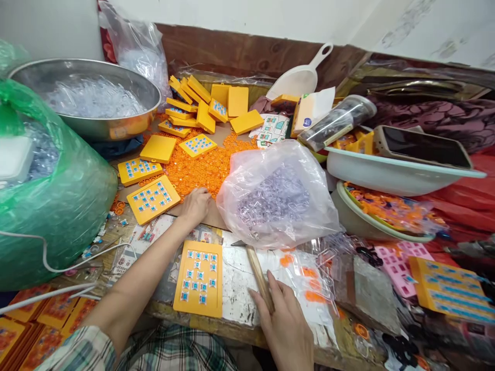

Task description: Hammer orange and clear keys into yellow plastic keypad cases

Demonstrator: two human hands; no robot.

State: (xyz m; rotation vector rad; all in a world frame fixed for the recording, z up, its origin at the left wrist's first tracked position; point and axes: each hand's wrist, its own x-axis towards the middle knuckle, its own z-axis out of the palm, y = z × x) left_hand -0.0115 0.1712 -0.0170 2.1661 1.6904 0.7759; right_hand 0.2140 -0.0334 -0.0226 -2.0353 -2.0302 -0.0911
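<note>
My left hand (pixel 196 207) reaches to the near edge of a heap of small orange plastic rings (pixel 201 165). Its fingers are curled down at the rings, and their tips are hidden, so what they pinch cannot be seen. My right hand (pixel 286 317) is closed around the wooden handle of a hammer (pixel 258 273), whose head rests on the worn white board. Between my arms lies a flat yellow plate (pixel 198 278) with rows of small blue-and-white square pieces set in it. Another such plate (pixel 153 199) is left of my left hand.
A clear bag of transparent pieces (pixel 278 201) stands right of the rings. More yellow plates (pixel 207 113) are piled behind. A steel bowl (pixel 112 121) and green bag (pixel 58 206) crowd the left; basins (pixel 398 167), a phone (pixel 423 147) and a grey block (pixel 373 293) the right.
</note>
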